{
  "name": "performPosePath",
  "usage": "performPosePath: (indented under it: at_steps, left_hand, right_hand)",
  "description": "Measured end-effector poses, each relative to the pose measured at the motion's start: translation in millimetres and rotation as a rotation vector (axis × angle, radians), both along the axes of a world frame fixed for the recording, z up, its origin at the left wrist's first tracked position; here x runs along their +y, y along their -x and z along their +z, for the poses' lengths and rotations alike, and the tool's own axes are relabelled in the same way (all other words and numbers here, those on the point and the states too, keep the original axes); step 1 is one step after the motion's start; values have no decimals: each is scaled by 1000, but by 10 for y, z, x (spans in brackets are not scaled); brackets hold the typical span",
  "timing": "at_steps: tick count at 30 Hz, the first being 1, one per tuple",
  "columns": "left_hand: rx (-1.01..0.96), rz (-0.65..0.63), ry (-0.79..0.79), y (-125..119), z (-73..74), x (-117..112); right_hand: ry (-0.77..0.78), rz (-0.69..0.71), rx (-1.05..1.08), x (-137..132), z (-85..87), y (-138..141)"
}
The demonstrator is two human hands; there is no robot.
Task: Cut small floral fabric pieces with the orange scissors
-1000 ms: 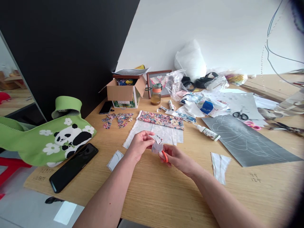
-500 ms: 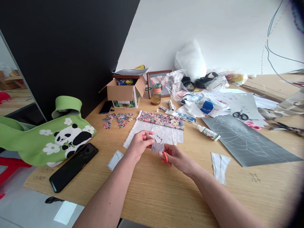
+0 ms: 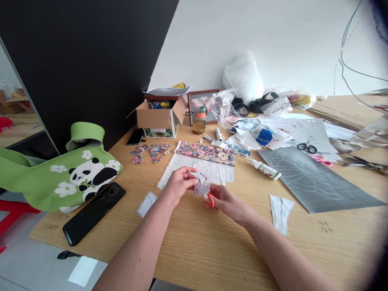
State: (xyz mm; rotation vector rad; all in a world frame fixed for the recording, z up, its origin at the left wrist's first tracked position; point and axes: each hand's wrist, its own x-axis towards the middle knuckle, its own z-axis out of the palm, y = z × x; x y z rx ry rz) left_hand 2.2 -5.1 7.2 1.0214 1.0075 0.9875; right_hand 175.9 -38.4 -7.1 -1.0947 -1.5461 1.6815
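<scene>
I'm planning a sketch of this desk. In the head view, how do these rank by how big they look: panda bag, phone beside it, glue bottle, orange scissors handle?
Largest to smallest, as they look:
1. Panda bag
2. Phone
3. Glue bottle
4. Orange scissors handle, partly hidden by the right hand

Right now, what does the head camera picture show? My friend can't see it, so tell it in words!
The left hand holds a small pale scrap, and the right hand holds orange-handled scissors close to it, above a wooden table. Folded flowery fabric lies just beyond; green panda cloth is at far left.
</scene>
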Motion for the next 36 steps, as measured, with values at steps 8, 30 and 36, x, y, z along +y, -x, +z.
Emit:
performPosePath:
  at_steps: [8,30,36]
  left_hand:
    - [-2,10,0,3,-4,0]
    - [-15,6,11,-1,2,0]
    - [-24,19,16,-1,13,7]
  right_hand:
    - [4,-14,11,11,-45,1]
    - [-15,-21,-17,16,-72,-12]
    - [-49,-30,-37,26,-108,-14]
